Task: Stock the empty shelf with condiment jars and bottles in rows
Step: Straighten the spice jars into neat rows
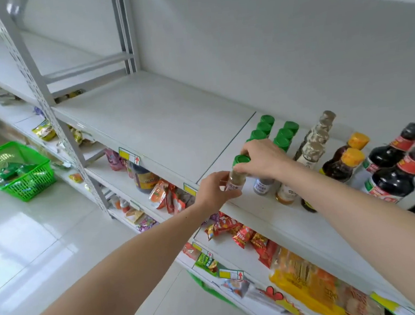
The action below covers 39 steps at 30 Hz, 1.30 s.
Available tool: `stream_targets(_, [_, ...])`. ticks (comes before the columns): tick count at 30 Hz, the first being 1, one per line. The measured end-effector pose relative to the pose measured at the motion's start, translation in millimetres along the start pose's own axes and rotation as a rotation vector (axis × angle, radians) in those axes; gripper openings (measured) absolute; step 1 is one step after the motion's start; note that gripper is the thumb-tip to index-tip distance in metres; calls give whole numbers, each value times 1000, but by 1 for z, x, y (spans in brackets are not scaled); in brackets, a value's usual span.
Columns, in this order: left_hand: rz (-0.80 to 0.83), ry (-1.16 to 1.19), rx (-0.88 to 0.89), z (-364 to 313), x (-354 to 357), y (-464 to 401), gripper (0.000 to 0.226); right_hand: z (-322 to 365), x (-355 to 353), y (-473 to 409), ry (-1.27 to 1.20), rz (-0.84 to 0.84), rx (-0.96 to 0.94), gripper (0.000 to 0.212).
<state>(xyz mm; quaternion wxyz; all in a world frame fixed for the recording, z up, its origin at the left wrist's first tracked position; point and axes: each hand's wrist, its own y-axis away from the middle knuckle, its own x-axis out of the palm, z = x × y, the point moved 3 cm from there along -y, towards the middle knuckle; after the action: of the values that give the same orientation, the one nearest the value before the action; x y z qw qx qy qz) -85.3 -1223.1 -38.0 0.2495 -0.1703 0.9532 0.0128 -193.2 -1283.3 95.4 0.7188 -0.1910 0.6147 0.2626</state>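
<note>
Both hands pinching one green-capped jar [237,177] at shelf [163,126] edge: left hand [215,190] grip on body, right hand [264,158] grip on cap; more jars [275,136] just behind.

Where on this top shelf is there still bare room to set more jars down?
The shelf is bare from the upright post to the green-capped jars, front edge to wall. Right of those it is crowded: foil-topped bottles, orange-capped bottles, dark sauce bottles. Both hands hold the front jar.

White shelf [163,126] is carrying green-capped jars [286,133] at two o'clock, dark bottles [391,179] sitting at three.
</note>
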Motion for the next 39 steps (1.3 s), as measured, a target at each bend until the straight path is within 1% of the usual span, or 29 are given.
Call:
stream_targets(2, [0,12,7,3,0,-10,43,1,1,-9,77,-9,9,39])
stream_targets(7, [20,4,-10,14,4,-33,44,-5,4,-29,206,-52,39,49])
stream_targets(13, [39,-78,33,14,5,-46,40,-9,14,-41,278,-60,61,54])
stream_targets(16, [32,-123,79,15,6,-49,40,-9,18,-44,281,-75,80,54])
stream_targets(20, [17,-127,89,20,9,-50,43,-8,17,-46,253,-90,94,58])
stream_targets(25, [22,-121,89,18,13,-53,40,-11,10,-46,222,-72,117,48])
stream_targets(31, [34,-120,81,12,20,-54,42,-13,6,-42,211,-93,163,59])
stream_targets(36, [69,-133,83,9,21,-58,43,-17,7,-43,224,-100,167,57])
stream_targets(38, [82,-141,87,10,22,-58,48,-19,6,-42,225,-96,168,53])
stream_targets(39, [85,-137,87,11,22,-57,54,-20,5,-41,228,-99,173,53])
